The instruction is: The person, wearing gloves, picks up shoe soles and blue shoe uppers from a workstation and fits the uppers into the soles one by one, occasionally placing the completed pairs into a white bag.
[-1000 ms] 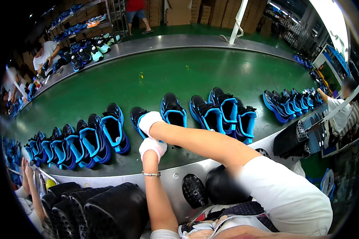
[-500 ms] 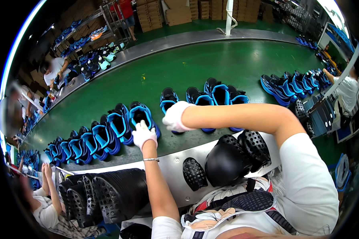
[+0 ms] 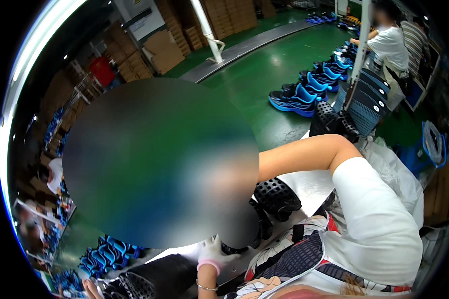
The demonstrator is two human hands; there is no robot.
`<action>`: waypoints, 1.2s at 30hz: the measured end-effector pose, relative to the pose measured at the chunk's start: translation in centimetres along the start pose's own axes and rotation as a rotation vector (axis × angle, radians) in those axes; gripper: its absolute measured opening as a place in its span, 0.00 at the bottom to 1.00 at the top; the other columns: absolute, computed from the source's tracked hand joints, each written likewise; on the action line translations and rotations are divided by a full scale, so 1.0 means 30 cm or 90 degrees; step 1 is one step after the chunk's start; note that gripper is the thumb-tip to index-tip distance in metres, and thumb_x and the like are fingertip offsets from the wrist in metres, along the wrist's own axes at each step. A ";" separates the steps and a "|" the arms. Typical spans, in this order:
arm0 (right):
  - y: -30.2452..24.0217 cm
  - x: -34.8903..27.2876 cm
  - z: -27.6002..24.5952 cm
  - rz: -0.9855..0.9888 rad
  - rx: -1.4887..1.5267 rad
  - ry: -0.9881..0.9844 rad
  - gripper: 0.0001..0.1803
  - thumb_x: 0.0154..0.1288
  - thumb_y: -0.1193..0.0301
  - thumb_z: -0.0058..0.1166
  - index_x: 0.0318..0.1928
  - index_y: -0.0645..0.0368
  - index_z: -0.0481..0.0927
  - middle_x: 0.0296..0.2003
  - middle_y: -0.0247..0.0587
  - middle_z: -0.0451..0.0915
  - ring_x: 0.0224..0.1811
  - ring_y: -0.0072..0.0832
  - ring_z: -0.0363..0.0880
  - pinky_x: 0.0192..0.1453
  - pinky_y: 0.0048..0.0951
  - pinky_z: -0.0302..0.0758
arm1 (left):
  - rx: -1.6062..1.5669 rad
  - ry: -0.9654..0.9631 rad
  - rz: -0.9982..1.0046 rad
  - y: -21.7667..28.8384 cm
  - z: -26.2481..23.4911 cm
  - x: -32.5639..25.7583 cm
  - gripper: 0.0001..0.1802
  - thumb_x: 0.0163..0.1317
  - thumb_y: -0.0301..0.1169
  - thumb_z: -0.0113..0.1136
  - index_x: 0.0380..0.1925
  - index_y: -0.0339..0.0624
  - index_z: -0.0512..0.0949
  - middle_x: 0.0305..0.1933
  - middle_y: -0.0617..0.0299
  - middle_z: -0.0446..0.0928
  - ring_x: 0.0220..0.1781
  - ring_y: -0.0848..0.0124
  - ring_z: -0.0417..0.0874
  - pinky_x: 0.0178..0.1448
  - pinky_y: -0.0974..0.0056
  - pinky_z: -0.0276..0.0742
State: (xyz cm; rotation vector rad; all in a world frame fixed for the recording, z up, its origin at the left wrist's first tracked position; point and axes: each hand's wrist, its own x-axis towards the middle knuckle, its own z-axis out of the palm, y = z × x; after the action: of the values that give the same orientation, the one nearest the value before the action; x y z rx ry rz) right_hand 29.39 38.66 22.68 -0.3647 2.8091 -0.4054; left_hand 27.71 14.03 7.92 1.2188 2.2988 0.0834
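Observation:
My left hand (image 3: 215, 252), in a white glove with a pink cuff, is low over the metal ledge (image 3: 237, 271). Its visible fingers are spread, close beside a dark piece half covered by a blurred patch. Whether they touch it I cannot tell. My right forearm (image 3: 297, 157) reaches leftward into that large blurred patch, which hides the right hand and whatever it may hold. Black dimpled pads (image 3: 278, 198) lie on the ledge below that forearm. Black-and-blue sneakers (image 3: 110, 254) stand in a row at the lower left, partly covered by the blur.
More sneakers (image 3: 294, 99) line the green table (image 3: 264, 70) at the right, beside a stack of grey-blue insoles (image 3: 366, 102). Black pads (image 3: 159, 276) are stacked near my left arm. A co-worker (image 3: 391, 45) in white is at the far right; a white post (image 3: 204, 30) rises behind.
The view has swung to the right. My left hand has left the sneaker opening and come back to the ledge. A blurred patch now covers the middle, including my right hand.

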 end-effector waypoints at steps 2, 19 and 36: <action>0.026 -0.126 -0.009 -0.055 0.050 0.057 0.18 0.64 0.60 0.49 0.47 0.54 0.84 0.44 0.46 0.84 0.48 0.43 0.82 0.51 0.43 0.77 | 0.032 -0.054 0.007 0.021 0.067 0.052 0.56 0.42 0.51 0.75 0.72 0.55 0.58 0.75 0.47 0.53 0.72 0.46 0.61 0.70 0.52 0.67; 0.016 -0.012 0.014 0.137 0.236 0.096 0.27 0.66 0.50 0.48 0.47 0.63 0.80 0.37 0.50 0.83 0.41 0.42 0.83 0.47 0.39 0.78 | -0.231 0.664 0.052 0.054 -0.267 0.031 0.35 0.53 0.20 0.50 0.66 0.38 0.66 0.60 0.43 0.73 0.59 0.47 0.76 0.64 0.56 0.71; -0.002 0.154 0.085 0.026 1.195 -0.067 0.14 0.69 0.63 0.56 0.42 0.63 0.77 0.39 0.36 0.80 0.41 0.24 0.81 0.45 0.27 0.79 | -1.284 0.339 0.615 0.026 -0.306 0.159 0.41 0.69 0.51 0.50 0.73 0.41 0.50 0.73 0.49 0.58 0.75 0.54 0.59 0.77 0.47 0.56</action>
State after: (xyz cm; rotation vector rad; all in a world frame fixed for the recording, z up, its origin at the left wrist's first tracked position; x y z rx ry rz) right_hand 25.88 36.68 19.27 0.1336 1.2541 -2.3612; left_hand 21.73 19.97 13.98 0.7822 0.5535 2.3933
